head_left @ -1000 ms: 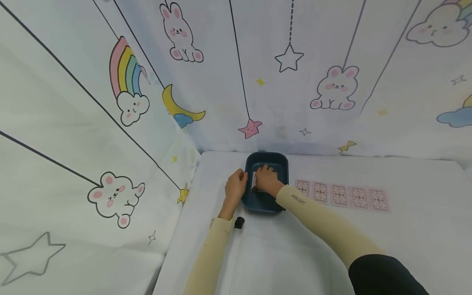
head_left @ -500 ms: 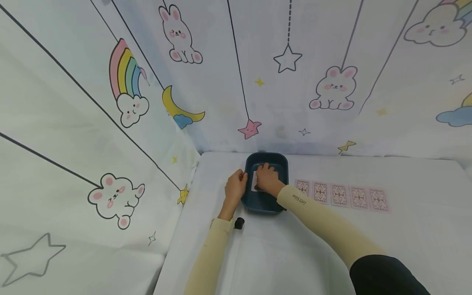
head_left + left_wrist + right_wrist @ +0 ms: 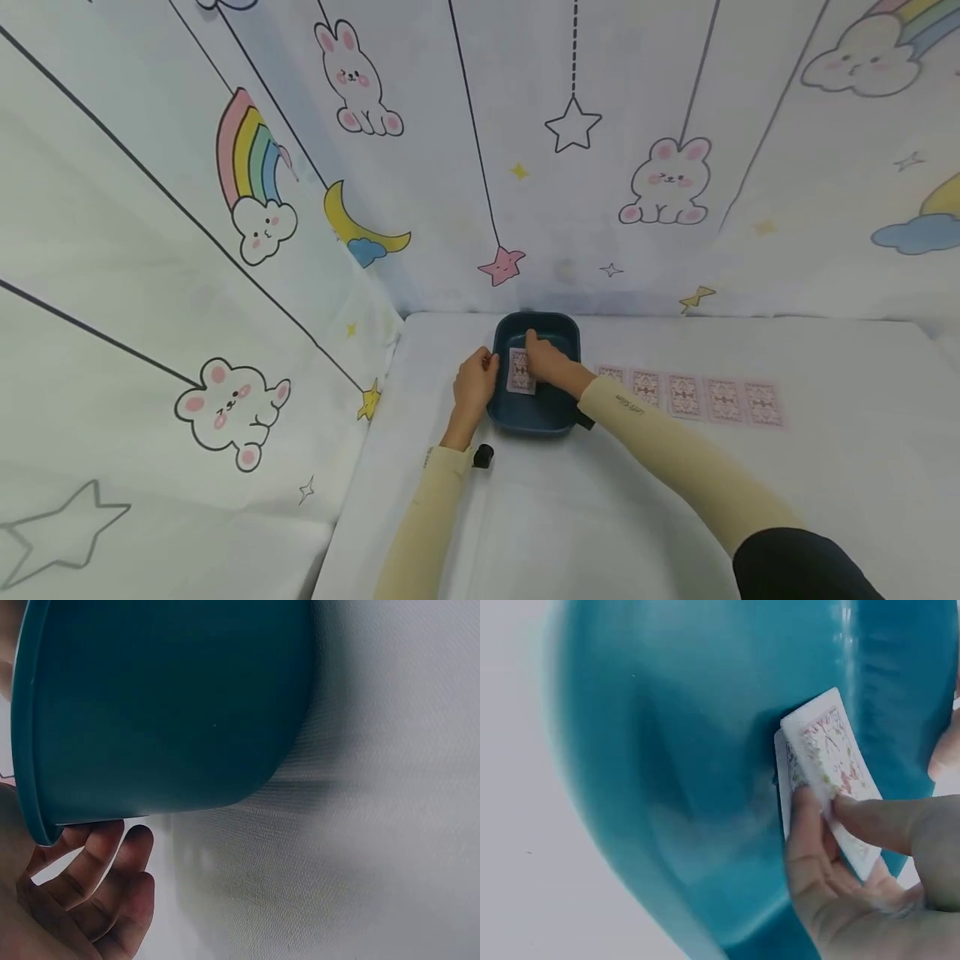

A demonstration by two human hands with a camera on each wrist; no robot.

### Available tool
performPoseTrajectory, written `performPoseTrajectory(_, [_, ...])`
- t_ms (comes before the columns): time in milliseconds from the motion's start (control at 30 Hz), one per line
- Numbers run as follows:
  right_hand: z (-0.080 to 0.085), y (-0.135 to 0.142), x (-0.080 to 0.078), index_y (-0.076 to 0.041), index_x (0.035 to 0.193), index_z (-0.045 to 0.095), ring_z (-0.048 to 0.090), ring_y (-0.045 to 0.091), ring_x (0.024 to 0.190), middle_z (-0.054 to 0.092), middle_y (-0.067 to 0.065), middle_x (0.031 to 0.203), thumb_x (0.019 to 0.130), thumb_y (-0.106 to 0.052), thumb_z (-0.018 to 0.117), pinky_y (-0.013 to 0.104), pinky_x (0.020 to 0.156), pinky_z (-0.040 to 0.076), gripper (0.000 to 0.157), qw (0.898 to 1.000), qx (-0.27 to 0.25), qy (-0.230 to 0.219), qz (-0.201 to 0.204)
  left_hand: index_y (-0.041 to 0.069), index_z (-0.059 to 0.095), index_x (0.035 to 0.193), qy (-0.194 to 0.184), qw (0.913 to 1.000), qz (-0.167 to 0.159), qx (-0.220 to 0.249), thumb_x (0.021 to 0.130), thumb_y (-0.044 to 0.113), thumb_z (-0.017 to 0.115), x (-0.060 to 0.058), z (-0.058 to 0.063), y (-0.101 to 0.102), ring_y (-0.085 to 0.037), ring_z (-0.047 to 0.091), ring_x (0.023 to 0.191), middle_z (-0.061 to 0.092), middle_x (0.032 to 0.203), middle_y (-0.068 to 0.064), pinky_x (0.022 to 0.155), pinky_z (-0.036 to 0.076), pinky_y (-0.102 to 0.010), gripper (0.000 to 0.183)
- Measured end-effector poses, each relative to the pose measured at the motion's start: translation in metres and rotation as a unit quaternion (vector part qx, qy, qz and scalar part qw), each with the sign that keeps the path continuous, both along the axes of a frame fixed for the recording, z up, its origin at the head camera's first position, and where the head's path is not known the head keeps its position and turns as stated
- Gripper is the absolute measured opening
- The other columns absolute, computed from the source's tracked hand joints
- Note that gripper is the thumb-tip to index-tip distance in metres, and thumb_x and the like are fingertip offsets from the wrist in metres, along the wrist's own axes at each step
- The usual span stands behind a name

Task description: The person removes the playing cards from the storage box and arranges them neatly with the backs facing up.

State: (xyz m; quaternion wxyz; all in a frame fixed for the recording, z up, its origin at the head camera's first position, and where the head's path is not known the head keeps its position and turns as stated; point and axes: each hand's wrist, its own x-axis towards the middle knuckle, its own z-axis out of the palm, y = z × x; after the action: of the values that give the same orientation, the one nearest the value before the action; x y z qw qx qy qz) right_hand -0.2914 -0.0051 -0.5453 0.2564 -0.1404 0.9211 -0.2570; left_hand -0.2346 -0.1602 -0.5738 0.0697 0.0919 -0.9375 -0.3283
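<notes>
A dark teal tray (image 3: pixel 529 417) stands at the back of the white table. My left hand (image 3: pixel 476 382) holds its left rim; in the left wrist view the curled fingers (image 3: pixel 120 892) lie against the outside, just under the lip. Inside the tray is a playing card (image 3: pixel 520 372) with a red patterned back, just left of my right hand (image 3: pixel 551 362). In the right wrist view, the thumb and fingers of that hand pinch the card (image 3: pixel 836 761), tilted over another pale card edge (image 3: pixel 783 780). How many cards are stacked there I cannot tell.
Several face-down cards (image 3: pixel 685 396) lie in a row on the table (image 3: pixel 825 500), right of the tray, the nearest partly behind the right sleeve. A curtain with cartoon rabbits and stars (image 3: pixel 450 167) hangs behind and at the left.
My right hand has shifted slightly right and its fingers have drawn together, uncovering more of the card in the tray. The left hand stays at the rim. The head view has moved a little.
</notes>
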Motion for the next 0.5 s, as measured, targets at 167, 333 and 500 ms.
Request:
performPoseTrajectory(167, [0.002, 0.015, 0.002, -0.002, 0.136, 0.031, 0.054, 0.021, 0.064, 0.058, 0.013, 0.085, 0.099, -0.003, 0.053, 0.031, 0.057, 0.043, 0.043, 0.997, -0.079, 0.013, 0.009, 0.013, 0.061, 0.090, -0.004, 1.0000, 0.003, 0.001, 0.103, 0.031, 0.056, 0.001, -0.001, -0.001, -0.016, 0.052, 0.061, 0.063, 0.077, -0.004, 0.053, 0.035, -0.029, 0.023])
performPoseTrajectory(333, [0.006, 0.030, 0.007, -0.002, 0.132, 0.037, 0.061, 0.024, 0.082, 0.063, 0.019, 0.106, 0.101, -0.009, 0.057, 0.035, 0.071, 0.048, 0.037, 0.991, -0.125, 0.051, 0.005, 0.013, 0.062, 0.092, -0.009, 0.9999, 0.006, -0.002, 0.103, 0.031, 0.056, -0.001, -0.003, 0.000, -0.017, 0.053, 0.062, 0.063, 0.078, -0.004, 0.054, 0.036, -0.030, 0.022])
performPoseTrajectory(500, [0.011, 0.046, 0.012, -0.001, 0.135, 0.039, 0.057, 0.021, 0.072, 0.061, 0.016, 0.095, 0.101, -0.010, 0.058, 0.033, 0.065, 0.046, 0.041, 0.983, -0.170, 0.072, 0.010, 0.013, 0.062, 0.093, -0.017, 0.9998, 0.010, -0.005, 0.103, 0.032, 0.055, -0.001, -0.003, 0.001, -0.017, 0.053, 0.063, 0.063, 0.079, -0.004, 0.055, 0.036, -0.030, 0.022])
